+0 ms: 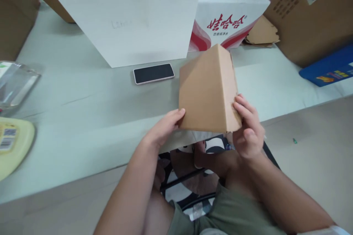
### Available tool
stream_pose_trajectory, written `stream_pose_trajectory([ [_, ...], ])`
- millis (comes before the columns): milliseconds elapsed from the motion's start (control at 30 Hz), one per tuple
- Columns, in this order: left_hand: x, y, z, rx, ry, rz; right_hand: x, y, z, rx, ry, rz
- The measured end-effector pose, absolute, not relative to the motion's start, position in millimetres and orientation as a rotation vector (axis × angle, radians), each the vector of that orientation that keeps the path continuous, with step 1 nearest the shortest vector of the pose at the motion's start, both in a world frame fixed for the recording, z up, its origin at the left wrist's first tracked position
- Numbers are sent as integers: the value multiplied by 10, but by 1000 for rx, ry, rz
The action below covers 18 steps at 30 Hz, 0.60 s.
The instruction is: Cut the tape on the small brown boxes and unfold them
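Note:
A plain brown cardboard box (202, 93) is tilted over the front edge of the table, between my two hands. My left hand (167, 125) grips its lower left corner, thumb on the face and the other fingers hidden behind. At the lower right, my right hand (249, 128) presses its fingertips against the narrow side of the box. The underside of the box is out of sight. Just left of the box, a phone (153, 73) with a dark screen lies flat on the table.
Large white boxes (132, 25) stand behind the phone, beside a white-and-red carton (223, 22). A big brown carton (311, 18) and a blue box (331, 68) are at right. On the left lie a clear plastic package (16, 84) and a pale yellow container (13, 147). The table edge (82, 176) runs close to my legs.

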<state>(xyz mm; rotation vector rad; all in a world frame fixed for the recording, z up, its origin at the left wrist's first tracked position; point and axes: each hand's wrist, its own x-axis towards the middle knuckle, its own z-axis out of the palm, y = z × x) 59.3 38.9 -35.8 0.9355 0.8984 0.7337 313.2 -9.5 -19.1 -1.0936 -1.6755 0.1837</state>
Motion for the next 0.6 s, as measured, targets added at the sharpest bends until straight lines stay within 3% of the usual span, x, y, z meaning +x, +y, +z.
stream_pose_trajectory([
  [167, 758, 362, -386, 1037, 903, 660, 3142, -75, -94, -1082, -1630, 51],
  [300, 793, 326, -270, 1466, 1255, 1207, 3142, 8, -40, -1033, -1838, 86],
  [367, 830, 300, -179, 1741, 1061, 1473, 3127, 34, -24, -1010, -1935, 84],
  [467, 947, 271, -128, 2005, 804, 1487, 3116, 36, 2, -962, -1991, 115],
  [600, 1110, 265, -212, 2039, 804, 1581, 3256, 77, 1, -1047, -1773, 105],
])
